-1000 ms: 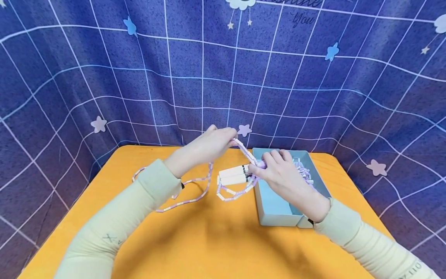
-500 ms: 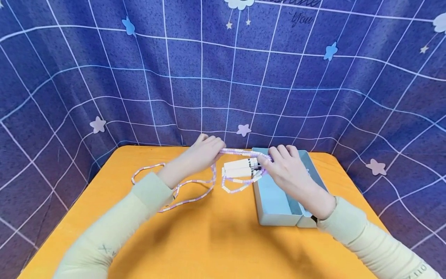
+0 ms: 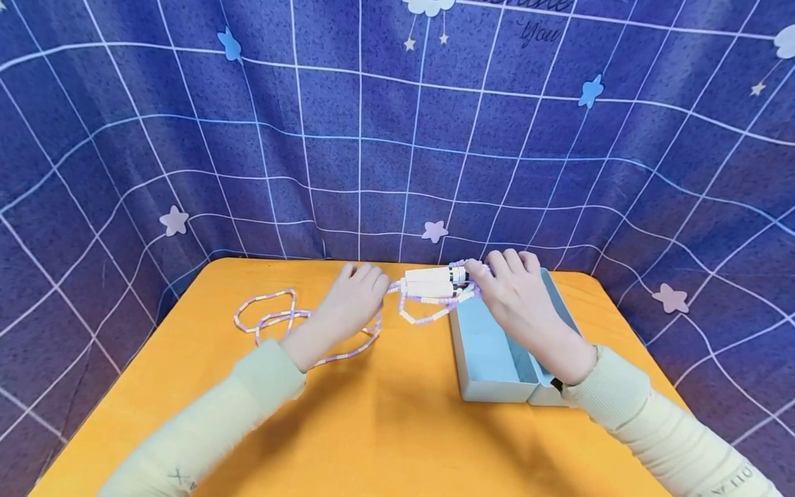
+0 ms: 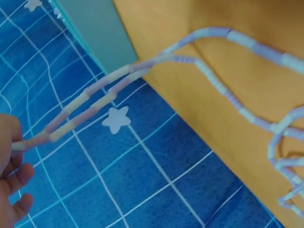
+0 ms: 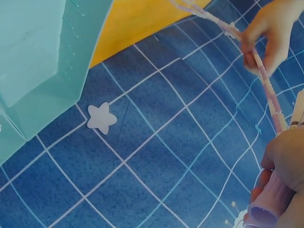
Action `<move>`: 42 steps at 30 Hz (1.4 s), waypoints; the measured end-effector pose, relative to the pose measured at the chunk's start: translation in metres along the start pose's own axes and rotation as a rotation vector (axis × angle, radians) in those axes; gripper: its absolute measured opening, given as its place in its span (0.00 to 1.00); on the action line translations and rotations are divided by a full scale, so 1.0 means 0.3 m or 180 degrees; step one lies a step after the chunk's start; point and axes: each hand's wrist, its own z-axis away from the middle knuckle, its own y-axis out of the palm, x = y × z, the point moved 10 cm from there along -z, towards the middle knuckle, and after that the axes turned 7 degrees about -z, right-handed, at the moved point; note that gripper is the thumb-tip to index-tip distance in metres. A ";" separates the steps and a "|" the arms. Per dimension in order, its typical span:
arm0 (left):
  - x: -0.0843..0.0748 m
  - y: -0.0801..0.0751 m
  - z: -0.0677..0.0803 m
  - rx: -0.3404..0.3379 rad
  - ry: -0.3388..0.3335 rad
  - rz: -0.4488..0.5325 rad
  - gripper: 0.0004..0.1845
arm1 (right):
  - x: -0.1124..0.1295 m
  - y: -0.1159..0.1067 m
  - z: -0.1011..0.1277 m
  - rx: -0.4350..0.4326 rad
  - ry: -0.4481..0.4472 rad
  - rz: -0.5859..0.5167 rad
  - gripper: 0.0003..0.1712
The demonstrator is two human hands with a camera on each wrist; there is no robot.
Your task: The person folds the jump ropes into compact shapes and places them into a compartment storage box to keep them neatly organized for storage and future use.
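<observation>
A beaded jump rope with lavender and white segments [image 3: 267, 297] has two white handles [image 3: 428, 281]. My right hand [image 3: 518, 290] grips the black-banded ends of the handles and part of the gathered rope, above the light blue box's far side. A hollow lavender end [image 5: 266, 209] pokes out of that grip in the right wrist view. To the left, my left hand [image 3: 350, 297] pinches two strands of the rope, just past the handles' tips. From this hand [image 4: 12, 171] the doubled strand [image 4: 109, 80] runs down to loose loops on the table. A small rope loop hangs below the handles.
The light blue divided box [image 3: 493, 392] stands on the right of the orange table [image 3: 397, 428]. Blue grid-patterned cloth [image 3: 385, 152] with stars rises behind the table's back edge and along both sides.
My left hand has come down and to the left, drawing the strands from a slant to nearly level. My right hand has risen slightly with the handles. More rope lies looped on the table.
</observation>
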 end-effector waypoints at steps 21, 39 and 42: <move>-0.181 -0.195 0.059 -0.0563 0.0386 -0.0242 0.11 | -0.046 0.031 -0.015 -0.0484 0.0467 0.0286 0.14; -0.192 -0.406 -0.107 -0.0879 0.0639 -0.0338 0.11 | 0.021 0.113 0.019 -0.0188 0.0116 0.0580 0.16; -0.171 -0.405 -0.130 -0.0835 0.0647 -0.0385 0.10 | 0.041 0.118 0.024 -0.0212 -0.0024 0.0570 0.16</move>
